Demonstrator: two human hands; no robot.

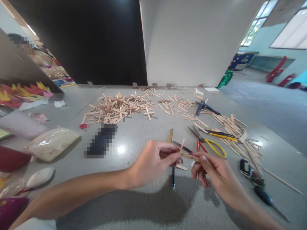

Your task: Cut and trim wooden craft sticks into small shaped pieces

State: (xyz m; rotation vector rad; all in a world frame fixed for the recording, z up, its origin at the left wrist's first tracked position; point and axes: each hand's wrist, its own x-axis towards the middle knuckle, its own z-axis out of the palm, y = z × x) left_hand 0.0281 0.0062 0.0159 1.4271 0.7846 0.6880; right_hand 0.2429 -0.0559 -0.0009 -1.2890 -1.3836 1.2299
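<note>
As a flat, pale wooden stick (189,156) spans the gap, the left hand (153,161) pinches one end and the right hand (214,167) the other; a second pale wooden stick (183,144) pokes up at the left fingertips; beyond the right hand, steel scissors (203,140) with red and yellow handles gape on the grey surface (139,131).

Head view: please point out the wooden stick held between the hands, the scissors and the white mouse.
Wooden stick (189,156): head view, middle of its visible stretch.
Scissors (204,140): head view, at the pivot.
White mouse (40,177): head view, middle of its top.
</note>
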